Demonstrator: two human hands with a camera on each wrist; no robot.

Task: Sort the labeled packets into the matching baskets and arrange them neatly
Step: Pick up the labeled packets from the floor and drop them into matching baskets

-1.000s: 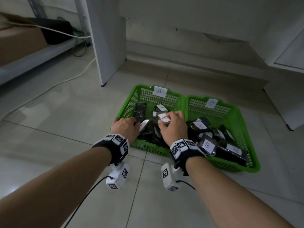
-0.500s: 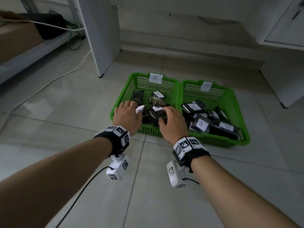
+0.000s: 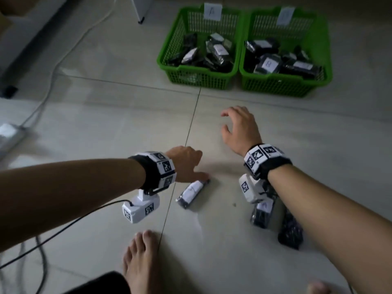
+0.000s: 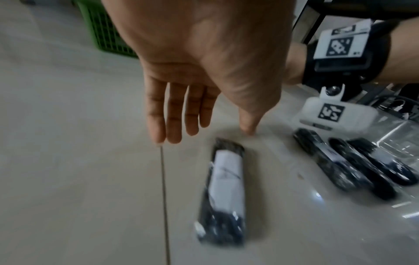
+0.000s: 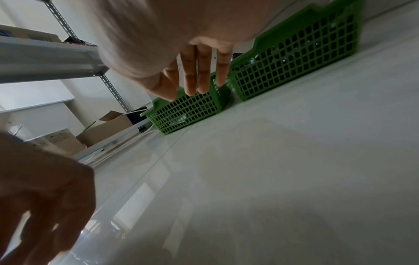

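Two green baskets stand side by side at the far end of the floor: basket A (image 3: 197, 78) on the left, basket B (image 3: 282, 87) on the right, both holding several black packets with white labels. A labeled packet (image 3: 192, 193) (image 4: 226, 181) lies on the tiles near me. My left hand (image 3: 200, 177) (image 4: 204, 134) hovers at its far end with straight fingers, holding nothing; I cannot tell if it touches. My right hand (image 3: 224, 122) (image 5: 195, 89) floats open above bare floor. More packets (image 3: 263, 211) (image 4: 328, 161) lie under my right forearm.
A white cable (image 3: 53, 66) runs along the floor at the left to a white block (image 3: 8, 132). My bare foot (image 3: 140, 257) is at the near edge. A black lead (image 3: 63, 228) trails from the left wrist. A metal shelf and cardboard boxes (image 5: 106, 129) stand further left.
Both hands have drawn back out of basket A toward me. The view has dropped to the near floor, where loose packets now show. The left hand has come down by one packet.
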